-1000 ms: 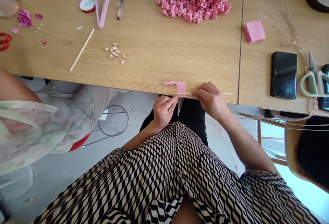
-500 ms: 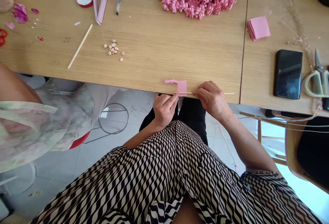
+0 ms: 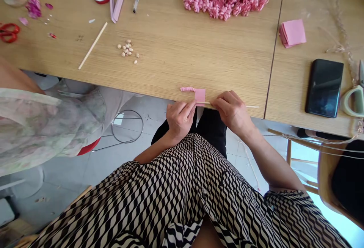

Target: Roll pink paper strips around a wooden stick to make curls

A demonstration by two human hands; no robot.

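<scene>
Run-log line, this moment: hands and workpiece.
left hand: at end of stick | right hand: holding stick | pink paper square: at table edge, stick across it | curled strip: by square's upper-left corner

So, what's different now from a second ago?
Little. The fingertips of the left hand have moved slightly forward, over the left end of the thin stick, which showed before. The view has swung a bit left, bringing more of the red scissors into sight. No new hold or release shows: the right hand still grips the stick beside the pink square.
</scene>
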